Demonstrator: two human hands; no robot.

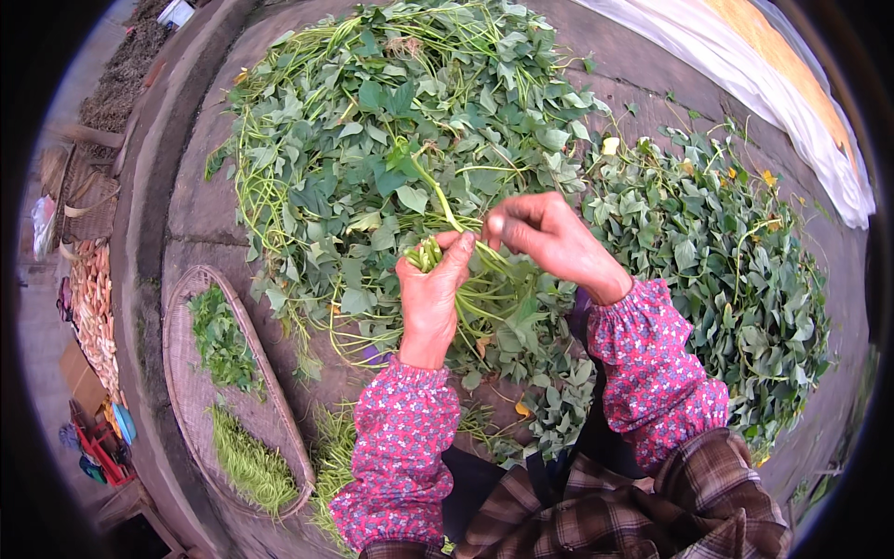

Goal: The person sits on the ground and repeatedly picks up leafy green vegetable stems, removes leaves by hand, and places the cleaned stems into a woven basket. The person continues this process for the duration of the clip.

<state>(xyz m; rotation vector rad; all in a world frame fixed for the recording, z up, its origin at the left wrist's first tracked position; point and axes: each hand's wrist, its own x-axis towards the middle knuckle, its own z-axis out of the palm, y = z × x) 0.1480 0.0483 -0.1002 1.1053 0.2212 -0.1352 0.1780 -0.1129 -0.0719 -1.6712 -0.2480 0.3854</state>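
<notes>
My left hand (431,300) is closed around a bundle of green leaf stalks (423,255), whose cut ends stick out by the thumb. Leafy ends of stalks hang from the fist toward the lower right. A thicker, pale green vine stem (438,189) rises from beside the left fingertips, with leaves at its upper end. My right hand (552,241) is just right of it, thumb and fingers curled together near the stalks. Whether they pinch one is hidden. Below both hands lies a big heap of sweet potato vines (314,154).
A second leafy heap (698,265) lies at right. At left, a woven tray (202,419) holds picked leaves (222,335) and a pile of stalks (251,454). More stalks (335,447) lie beside it. A raised kerb (140,279) and corn cobs (94,307) are further left; white sheeting (789,98) is upper right.
</notes>
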